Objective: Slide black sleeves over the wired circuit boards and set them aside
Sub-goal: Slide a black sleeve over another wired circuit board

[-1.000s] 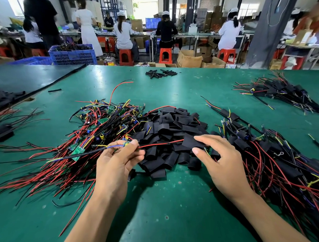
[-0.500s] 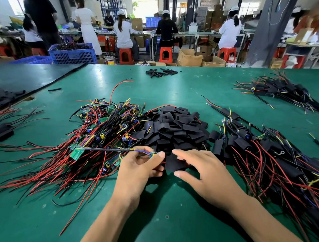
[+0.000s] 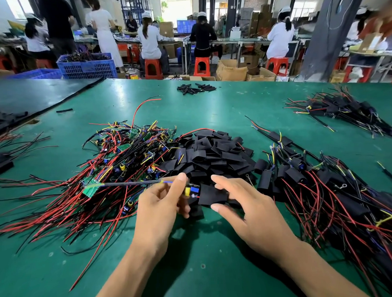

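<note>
Both hands met low over the green table (image 3: 196, 271): left hand (image 3: 161, 208) pinched a small wired circuit board with yellow and blue parts (image 3: 190, 190), right hand (image 3: 247, 213) pinched a flat black sleeve (image 3: 211, 195), its mouth right at the board, not over it. Rightward lay a heap of sleeved boards (image 3: 327, 187); leftward, a tangle of bare green boards on red and black wires (image 3: 123, 156) waited, so plenty remained, I'd judge. Behind sat a pile of loose black sleeves (image 3: 213, 152). Markings on the far brown cardboard box (image 3: 231, 71) were too blurred to read.
</note>
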`<control>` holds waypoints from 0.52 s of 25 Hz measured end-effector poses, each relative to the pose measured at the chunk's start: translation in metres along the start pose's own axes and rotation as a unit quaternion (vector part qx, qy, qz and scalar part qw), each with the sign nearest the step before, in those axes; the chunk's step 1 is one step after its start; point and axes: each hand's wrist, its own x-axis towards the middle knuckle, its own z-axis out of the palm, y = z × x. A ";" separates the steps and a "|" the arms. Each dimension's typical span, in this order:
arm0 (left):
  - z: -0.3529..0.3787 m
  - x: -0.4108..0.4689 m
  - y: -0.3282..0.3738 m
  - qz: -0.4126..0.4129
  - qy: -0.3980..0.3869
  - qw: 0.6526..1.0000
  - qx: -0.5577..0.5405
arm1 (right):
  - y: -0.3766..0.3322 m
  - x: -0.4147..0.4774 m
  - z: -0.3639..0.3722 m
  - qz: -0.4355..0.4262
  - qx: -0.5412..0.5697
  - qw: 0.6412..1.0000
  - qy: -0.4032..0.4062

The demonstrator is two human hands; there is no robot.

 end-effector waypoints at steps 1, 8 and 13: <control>0.000 0.000 0.000 0.000 0.016 1.000 -0.007 | -0.002 0.000 0.001 -0.006 -0.002 1.000 0.004; 0.000 -0.002 0.000 0.071 0.031 0.995 0.058 | -0.001 -0.001 0.003 -0.001 -0.012 1.000 -0.027; -0.002 -0.002 0.002 0.080 0.027 0.992 0.097 | 0.000 0.000 0.000 0.043 0.003 0.996 -0.078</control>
